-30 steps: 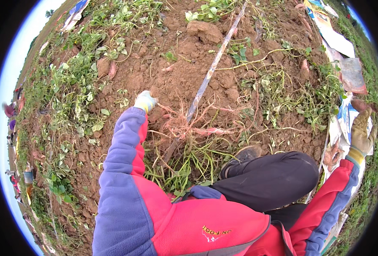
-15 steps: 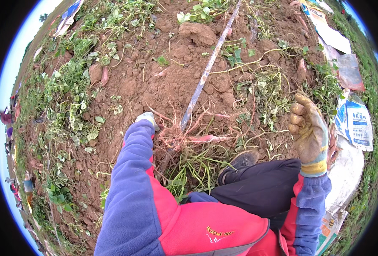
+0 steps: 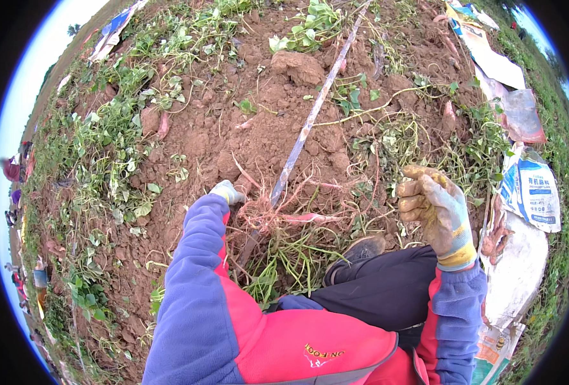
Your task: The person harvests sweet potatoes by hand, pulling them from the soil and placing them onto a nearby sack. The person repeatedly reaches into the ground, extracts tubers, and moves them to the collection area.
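Note:
A clump of sweet potatoes (image 3: 310, 218), with thin tangled pink roots and green vine stems, lies in front of me on loose soil. At its left side is my left hand (image 3: 228, 192) in a pale glove. Its fingers are bent against the clump and partly hidden. My right hand (image 3: 433, 208), in a soil-stained yellow and grey glove, is raised to the right of the clump. It holds nothing; its fingers are loosely curled, with gaps between them. A long flat pale strip (image 3: 316, 109) runs away from the clump across the soil.
Green vines (image 3: 114, 144) cover the soil on the left. Printed sacks (image 3: 536, 192) and a white sheet (image 3: 518, 269) lie along the right, with sweet potatoes (image 3: 497, 239) by them. My dark shoe (image 3: 365, 251) rests just right of the clump.
My right hand has moved left toward the clump, its fingers more curled. My left hand stays at the clump, and one sweet potato there points up more. The view has shifted slightly.

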Demonstrator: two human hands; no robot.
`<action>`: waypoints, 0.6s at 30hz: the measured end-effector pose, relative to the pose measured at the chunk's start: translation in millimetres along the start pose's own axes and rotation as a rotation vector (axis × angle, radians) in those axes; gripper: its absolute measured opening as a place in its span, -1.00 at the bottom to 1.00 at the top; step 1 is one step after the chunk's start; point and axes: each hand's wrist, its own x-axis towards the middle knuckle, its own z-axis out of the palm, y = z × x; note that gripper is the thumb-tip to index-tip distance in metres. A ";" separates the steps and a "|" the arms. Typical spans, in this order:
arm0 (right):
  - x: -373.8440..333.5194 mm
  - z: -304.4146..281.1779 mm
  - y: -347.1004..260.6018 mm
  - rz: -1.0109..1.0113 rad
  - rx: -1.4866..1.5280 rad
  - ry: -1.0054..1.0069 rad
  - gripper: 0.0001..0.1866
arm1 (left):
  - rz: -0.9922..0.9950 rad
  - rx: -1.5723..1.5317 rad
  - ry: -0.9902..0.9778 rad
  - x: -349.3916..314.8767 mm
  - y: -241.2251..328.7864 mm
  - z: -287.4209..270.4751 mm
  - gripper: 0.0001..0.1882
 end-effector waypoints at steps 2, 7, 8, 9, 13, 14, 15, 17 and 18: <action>-1.0 -8.6 1.5 0.011 0.008 0.002 -0.58 | 0.004 -0.110 0.144 -18.4 42.7 -6.4 -0.18; -6.2 -17.0 2.2 0.052 -0.035 -0.005 -0.57 | -0.175 -0.976 0.044 -97.5 73.2 -45.5 -0.60; -6.6 -18.6 3.6 0.056 -0.034 -0.008 -0.57 | -0.196 -1.112 0.050 -108.6 71.1 -46.7 -0.63; -6.6 -20.2 4.9 0.059 -0.033 -0.011 -0.57 | -0.216 -1.248 0.058 -115.5 67.6 -46.6 -0.66; -5.5 -15.4 1.5 0.085 -0.029 -0.021 -0.57 | -0.071 -1.649 0.062 -161.5 59.6 -62.8 -0.69; -5.0 -12.8 2.1 0.096 -0.021 -0.039 -0.57 | -0.050 -1.639 0.106 -175.8 59.2 -69.6 -0.69; -4.2 -10.6 3.2 0.108 -0.015 -0.055 -0.57 | -0.028 -1.631 0.146 -187.5 60.2 -75.2 -0.70; -2.3 -6.3 5.8 0.132 -0.005 -0.089 -0.56 | 0.059 -1.655 0.267 -224.3 69.1 -91.5 -0.70; -1.5 -3.3 7.4 0.141 -0.005 -0.104 -0.54 | 0.252 -1.678 0.249 -232.5 66.0 -97.4 -0.68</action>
